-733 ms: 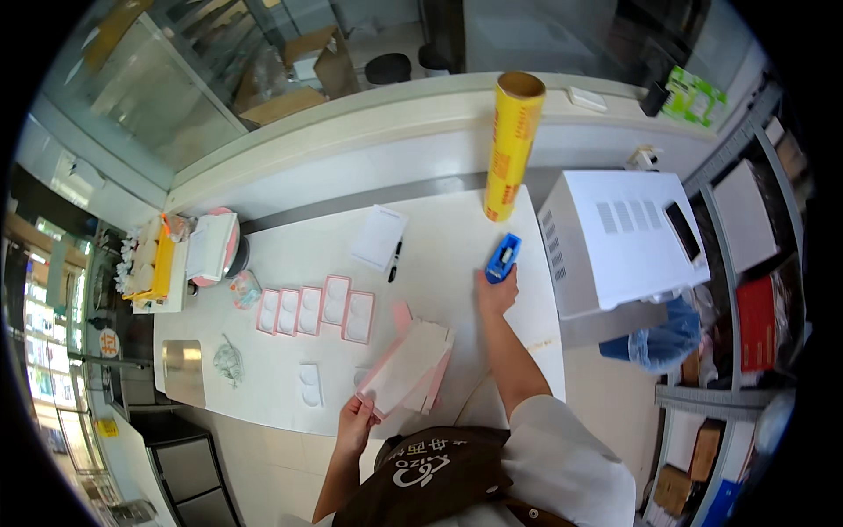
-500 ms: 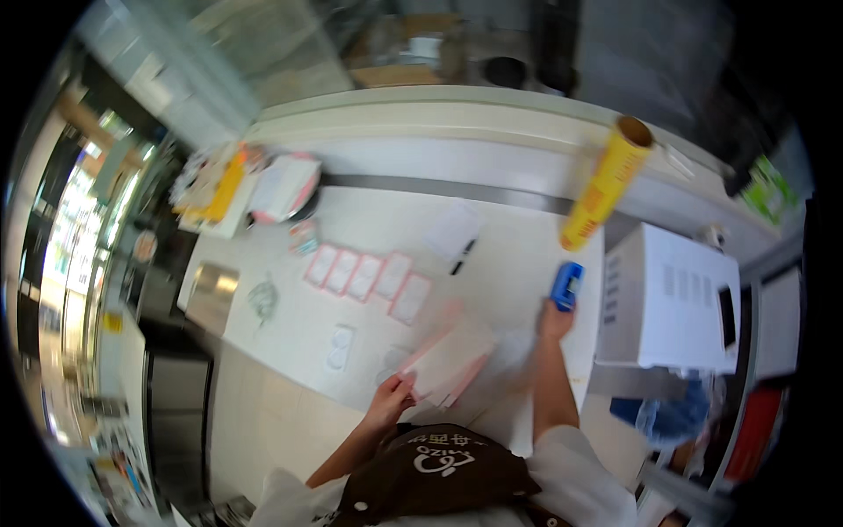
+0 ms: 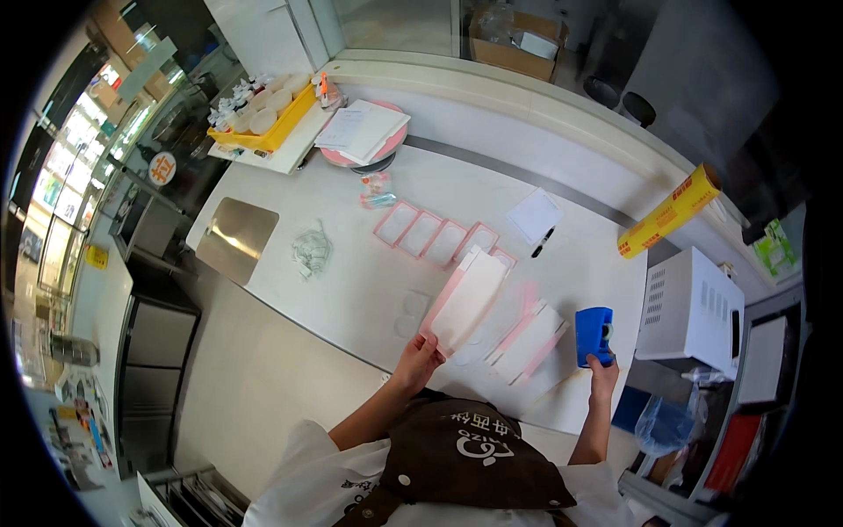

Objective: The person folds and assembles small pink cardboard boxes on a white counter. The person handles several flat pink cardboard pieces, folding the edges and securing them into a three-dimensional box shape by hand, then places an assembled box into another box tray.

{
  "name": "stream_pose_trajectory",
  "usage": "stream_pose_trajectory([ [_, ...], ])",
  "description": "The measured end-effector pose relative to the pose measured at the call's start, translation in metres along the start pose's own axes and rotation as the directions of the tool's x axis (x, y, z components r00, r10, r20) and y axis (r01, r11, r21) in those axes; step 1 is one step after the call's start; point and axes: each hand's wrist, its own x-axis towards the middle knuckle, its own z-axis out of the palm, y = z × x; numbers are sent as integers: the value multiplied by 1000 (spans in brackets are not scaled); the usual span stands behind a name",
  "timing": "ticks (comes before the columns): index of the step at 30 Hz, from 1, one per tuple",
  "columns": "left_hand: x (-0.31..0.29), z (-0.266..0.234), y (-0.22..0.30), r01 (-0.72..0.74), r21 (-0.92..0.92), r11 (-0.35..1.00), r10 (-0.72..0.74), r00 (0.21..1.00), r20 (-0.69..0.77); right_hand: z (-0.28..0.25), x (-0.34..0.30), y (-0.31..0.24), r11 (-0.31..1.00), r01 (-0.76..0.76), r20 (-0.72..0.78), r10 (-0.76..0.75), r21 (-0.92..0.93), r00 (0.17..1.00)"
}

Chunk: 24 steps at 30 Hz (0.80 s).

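My left hand (image 3: 420,362) pinches the near end of a white cardboard box piece (image 3: 471,300) with pink edges and lifts it, tilted, over the table. My right hand (image 3: 602,372) grips the near end of a blue tape dispenser (image 3: 593,336) at the table's right side. Between my hands, more flat white-and-pink box pieces (image 3: 529,344) lie on the tabletop. Beyond the lifted piece runs a row of several pink-rimmed boxes (image 3: 420,235), the last partly hidden by it. Clear round plastic pieces (image 3: 413,314) lie left of my left hand.
A yellow roll tube (image 3: 672,211) leans at the far right near a white appliance (image 3: 689,307). Paper (image 3: 534,216) and a black marker (image 3: 543,242) lie behind the boxes. Far left are a metal sheet (image 3: 237,240), a turntable with papers (image 3: 367,132) and a yellow tray (image 3: 263,136).
My left hand has raised one box piece off the others and up toward the row of boxes. My right hand still holds the dispenser, now closer to me. The whole view has shifted.
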Motion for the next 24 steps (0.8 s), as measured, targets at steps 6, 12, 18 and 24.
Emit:
stream_pose_trajectory([
  [6,-1,-92,110,-93,83,992,96,995,-37,132,-86,-24,984,-170,114,163,46,980],
  [12,-24,-167,239,-257,55,965,261,959,-106,289,-141,-128,993,-120,394,114,-9,912],
  [18,-61,-202,289,-453,72,889,458,882,-111,436,-122,-176,974,-196,594,89,118,800],
  [24,-92,-268,325,-377,90,922,387,893,-231,634,-105,-225,951,-242,683,46,194,729],
])
